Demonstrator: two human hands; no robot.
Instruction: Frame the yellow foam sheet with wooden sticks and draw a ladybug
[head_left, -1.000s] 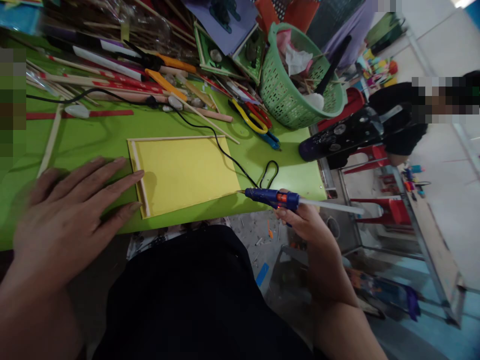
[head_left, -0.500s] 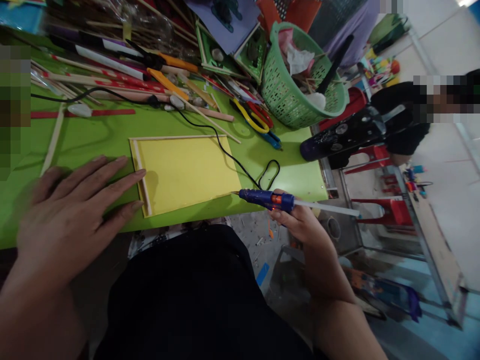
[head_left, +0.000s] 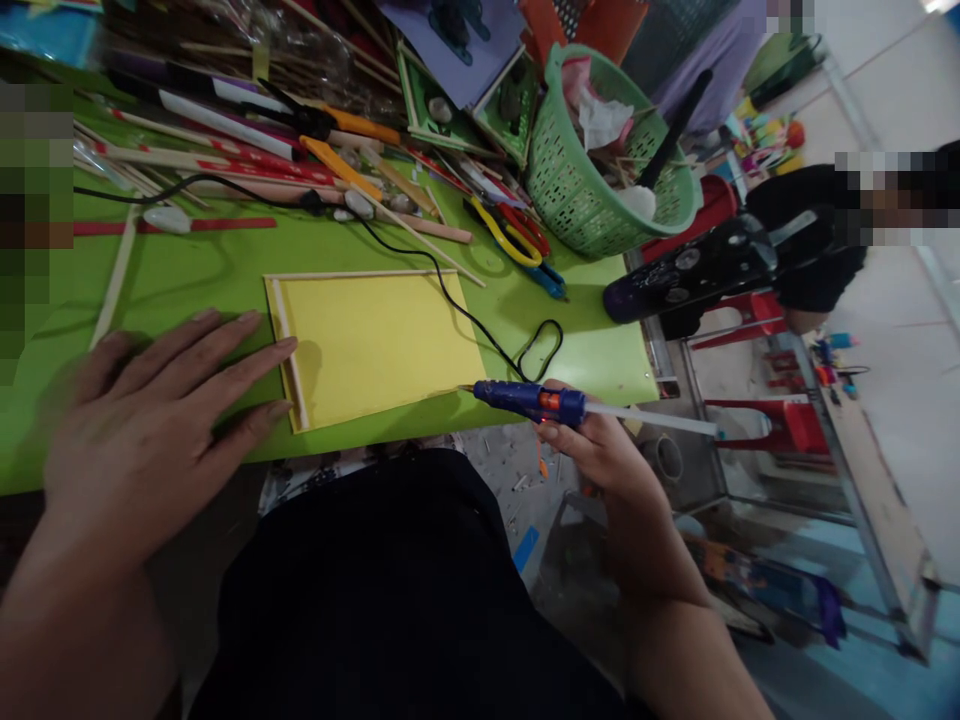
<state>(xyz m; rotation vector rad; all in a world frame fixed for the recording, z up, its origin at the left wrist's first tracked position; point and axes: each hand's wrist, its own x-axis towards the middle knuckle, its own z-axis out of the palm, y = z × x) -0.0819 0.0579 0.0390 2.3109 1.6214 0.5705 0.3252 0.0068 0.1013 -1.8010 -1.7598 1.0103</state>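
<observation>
A yellow rectangular board [head_left: 375,340] lies on the green table, with thin wooden sticks along its far and left edges. My left hand [head_left: 157,410] is spread open at the board's left side, its index fingertip touching the left stick [head_left: 290,355]. My right hand [head_left: 581,435] is closed around a blue glue gun [head_left: 517,398], held sideways past the table's front edge. The nozzle is at the board's near edge, close to the right corner. A white glue stick [head_left: 652,416] sticks out of the gun's back end. The gun's black cord [head_left: 469,315] crosses the board's right part.
Behind the board lie yellow-handled scissors [head_left: 510,240], an orange cutter [head_left: 341,165] and many loose sticks. A green basket [head_left: 600,200] holding scraps and a dark bottle [head_left: 675,270] stand at the right. Beyond are red stools [head_left: 784,425] and a person in black [head_left: 817,260].
The glue gun's nozzle has slid slightly left along the board's near edge. My left hand keeps its place at the left stick. The whole view has shifted a little.
</observation>
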